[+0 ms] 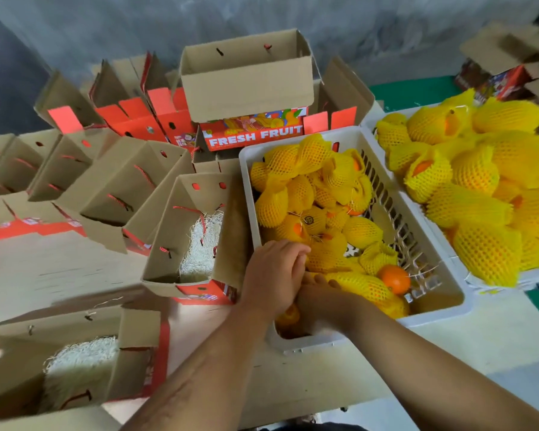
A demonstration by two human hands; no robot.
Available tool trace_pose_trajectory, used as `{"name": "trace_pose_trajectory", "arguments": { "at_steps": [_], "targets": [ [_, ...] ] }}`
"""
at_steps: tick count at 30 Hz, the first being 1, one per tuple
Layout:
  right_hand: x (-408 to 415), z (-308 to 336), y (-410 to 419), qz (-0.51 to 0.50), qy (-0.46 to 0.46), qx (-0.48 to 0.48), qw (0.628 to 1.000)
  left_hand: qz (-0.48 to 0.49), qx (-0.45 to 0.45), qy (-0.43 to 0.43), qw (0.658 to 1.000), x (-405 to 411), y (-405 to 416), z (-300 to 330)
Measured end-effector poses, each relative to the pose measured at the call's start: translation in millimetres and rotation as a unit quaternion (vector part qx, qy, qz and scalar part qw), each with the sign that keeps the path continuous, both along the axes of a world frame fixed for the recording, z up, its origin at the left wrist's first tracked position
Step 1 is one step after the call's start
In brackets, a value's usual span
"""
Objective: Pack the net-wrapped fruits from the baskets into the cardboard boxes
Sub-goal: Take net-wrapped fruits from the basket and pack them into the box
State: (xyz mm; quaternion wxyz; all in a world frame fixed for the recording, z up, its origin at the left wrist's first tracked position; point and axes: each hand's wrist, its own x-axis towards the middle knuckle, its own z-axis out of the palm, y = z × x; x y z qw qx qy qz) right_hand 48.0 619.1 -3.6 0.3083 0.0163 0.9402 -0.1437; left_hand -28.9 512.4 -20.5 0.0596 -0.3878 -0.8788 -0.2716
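Both my hands sit in the white basket (433,293), left hand (273,275) overlapping right hand (321,301); whether they clutch netted fruit (364,284) is hidden. The open box (184,231) lies at ten o'clock, nearer my left.

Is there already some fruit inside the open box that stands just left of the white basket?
No: the open cardboard box beside the white basket holds only pale shredded filler, with no fruit visible in it.

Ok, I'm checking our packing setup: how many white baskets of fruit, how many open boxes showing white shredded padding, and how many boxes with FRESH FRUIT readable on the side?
White baskets of netted fruit: 2
Open boxes showing shredded padding: 2
Boxes reading FRESH FRUIT: 1
Total: 5
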Motion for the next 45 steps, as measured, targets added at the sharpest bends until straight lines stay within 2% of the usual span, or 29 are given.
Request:
{"name": "trace_pose_trajectory", "arguments": {
  "at_steps": [5,7,8,10,11,13,15,16,17,22,25,27,30,33,36,39,41,42,44,45],
  "targets": [
    [1.3,-3.3,-0.8,0.005,0.090,-0.062,0.994,0.004,0.031,-0.032,0.999,2.0,-1.7,4.4],
    [3.6,-0.6,12.2,-0.080,0.075,-0.135,0.985,0.012,0.054,-0.069,0.996,2.5,-2.3,6.4],
    [6.8,0.1,22.3,-0.147,0.063,-0.192,0.968,0.015,0.077,-0.102,0.992,2.4,-2.7,7.6],
    [16.1,2.5,42.3,-0.290,0.074,-0.312,0.902,0.026,0.145,-0.217,0.965,4.2,-3.5,14.7],
    [20.0,4.2,52.0,-0.365,0.090,-0.379,0.846,0.030,0.169,-0.286,0.943,5.8,-3.2,18.9],
    [24.2,8.7,66.3,-0.485,0.089,-0.524,0.694,0.018,0.167,-0.379,0.910,9.1,-4.9,23.0],
    [23.1,13.4,71.3,-0.526,0.053,-0.644,0.553,-0.019,0.151,-0.427,0.891,15.7,-5.3,23.9],
    [22.4,15.7,70.2,-0.530,0.033,-0.673,0.515,-0.028,0.162,-0.434,0.886,19.5,-3.9,23.8],
    [22.3,17.0,66.3,-0.526,0.023,-0.692,0.494,-0.024,0.185,-0.426,0.885,22.7,-2.4,23.3],
    [15.4,24.5,32.1,-0.504,0.055,-0.758,0.409,0.045,0.300,-0.380,0.874,28.7,-9.2,27.2],
    [5.8,31.1,11.4,-0.548,0.111,-0.728,0.397,0.077,0.331,-0.327,0.882,28.9,-25.9,29.4],
    [0.1,34.7,-2.0,-0.561,0.149,-0.706,0.405,0.091,0.358,-0.305,0.878,31.3,-37.4,33.3],
    [-7.8,39.6,-27.3,-0.534,0.191,-0.717,0.404,0.083,0.395,-0.271,0.874,31.2,-61.3,37.0],
    [-18.3,42.8,-62.7,-0.504,0.207,-0.729,0.415,0.035,0.379,-0.229,0.896,31.1,-92.3,39.2],
    [-29.3,45.7,-117.8,-0.491,0.208,-0.694,0.484,0.011,0.328,-0.189,0.926,28.6,-129.6,38.2],
    [-37.3,49.0,-179.9,-0.427,0.274,-0.633,0.585,0.021,0.328,-0.227,0.917,18.2,-190.7,40.4],
    [-43.5,52.2,-221.3,-0.388,0.287,-0.612,0.626,0.055,0.355,-0.286,0.889,10.5,-240.4,46.0],
    [-48.2,52.3,-241.8,-0.380,0.274,-0.612,0.637,0.093,0.389,-0.322,0.858,7.0,-263.5,50.2],
    [-56.8,48.4,-283.0,-0.333,0.247,-0.622,0.664,0.156,0.466,-0.415,0.766,-0.9,-302.8,53.5],
    [-61.1,44.2,-303.9,-0.300,0.237,-0.621,0.684,0.167,0.483,-0.447,0.734,-6.0,-321.0,52.2]
  ]
}}
